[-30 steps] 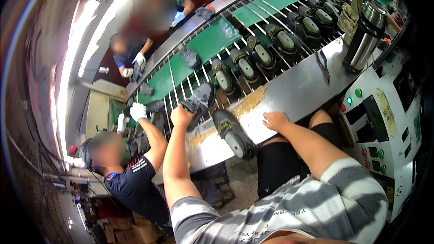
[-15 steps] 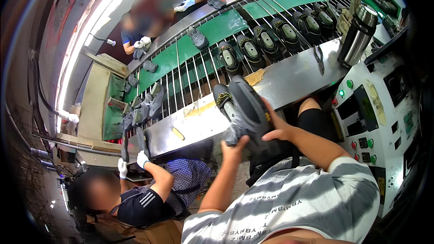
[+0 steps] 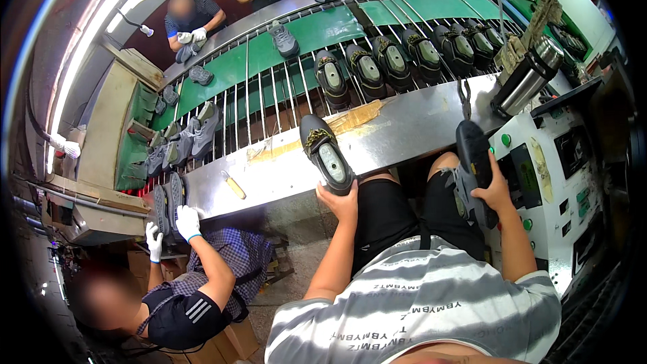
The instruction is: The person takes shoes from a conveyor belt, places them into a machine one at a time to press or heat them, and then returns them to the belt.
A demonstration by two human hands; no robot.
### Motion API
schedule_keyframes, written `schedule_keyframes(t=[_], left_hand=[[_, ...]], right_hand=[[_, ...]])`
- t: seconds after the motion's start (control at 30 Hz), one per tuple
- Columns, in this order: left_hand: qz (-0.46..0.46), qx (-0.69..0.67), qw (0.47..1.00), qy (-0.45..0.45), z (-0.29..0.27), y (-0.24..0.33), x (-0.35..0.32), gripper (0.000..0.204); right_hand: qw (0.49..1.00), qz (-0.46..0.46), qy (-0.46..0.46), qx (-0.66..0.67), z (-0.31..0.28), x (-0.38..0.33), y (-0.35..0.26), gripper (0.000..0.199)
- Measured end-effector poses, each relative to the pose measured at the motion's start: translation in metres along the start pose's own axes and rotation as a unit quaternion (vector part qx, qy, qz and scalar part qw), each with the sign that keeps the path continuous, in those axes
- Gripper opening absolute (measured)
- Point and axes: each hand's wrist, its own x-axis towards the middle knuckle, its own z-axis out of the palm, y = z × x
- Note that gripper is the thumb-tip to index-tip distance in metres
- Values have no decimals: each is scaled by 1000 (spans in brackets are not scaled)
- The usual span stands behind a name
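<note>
My left hand [image 3: 339, 198] grips the heel of a black shoe [image 3: 319, 140] with yellow-flecked laces and a pale green shoe last inside. Its toe points away from me, over the near edge of the metal bench. Off to the right, beside the control panel, my right hand [image 3: 495, 187] is closed around a grey-and-black shoe [image 3: 474, 155]. That shoe is held upright with its toe up and its dark sole turned to the right; grey laces show on its left side. The two shoes are well apart.
A rod conveyor [image 3: 249, 94] carries several black shoes on lasts and several grey shoes. Pliers [image 3: 464, 96], a thermos [image 3: 529, 77] and a wooden-handled tool [image 3: 234, 185] lie or stand on the bench [image 3: 418, 118]. A control panel [image 3: 542, 162] is at right. Gloved co-workers work at left and across.
My hands have parted. My right hand has carried the grey-and-black shoe to the right, and my left hand has gone from that shoe to the black shoe's heel. The view has shifted.
</note>
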Motion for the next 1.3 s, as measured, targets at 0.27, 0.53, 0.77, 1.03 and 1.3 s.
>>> schedule_keyframes(t=[0.27, 0.53, 0.77, 1.03, 1.3], left_hand=[[-8, -77, 997, -10, 46, -26, 32, 95], [-10, -63, 998, -1, 113, -43, 197, 83], [-38, -97, 993, -63, 147, -68, 264, 87], [-137, 173, 968, -123, 163, -56, 287, 93], [-79, 241, 956, -148, 150, -63, 265, 81]], right_hand=[[972, 173, -98, -124, 28, 50, -12, 107], [940, 63, -182, -283, 16, 62, -30, 107], [972, 73, -94, -202, 23, 62, -19, 107], [978, 81, -100, -162, 25, 75, -18, 104], [979, 136, -73, -137, 21, 60, -6, 101]])
